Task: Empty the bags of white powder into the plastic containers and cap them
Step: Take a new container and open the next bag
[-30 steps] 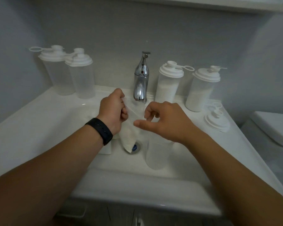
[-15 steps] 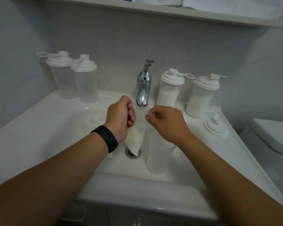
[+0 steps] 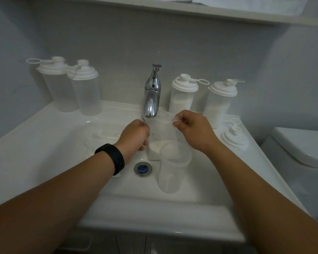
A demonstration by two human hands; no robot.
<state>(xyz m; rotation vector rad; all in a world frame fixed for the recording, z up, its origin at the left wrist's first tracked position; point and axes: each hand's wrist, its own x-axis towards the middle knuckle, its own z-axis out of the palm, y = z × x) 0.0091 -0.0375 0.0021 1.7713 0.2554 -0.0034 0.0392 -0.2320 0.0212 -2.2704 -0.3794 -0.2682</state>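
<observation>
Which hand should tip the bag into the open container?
Right, probably. The right hand pinches the bag top directly above the open container; the left hand grips the far edge.

A white sink basin [image 3: 44, 143] fills the middle of the view, its metal drain [image 3: 142, 169] with a blue centre just below and between the two grips. A chrome faucet [image 3: 152, 92] stands upright just beyond them. A grey wall [image 3: 173, 43] rises behind, with a shelf [image 3: 191, 11] running above. Well to the right of the right grip sits a white toilet [image 3: 301, 147].
</observation>
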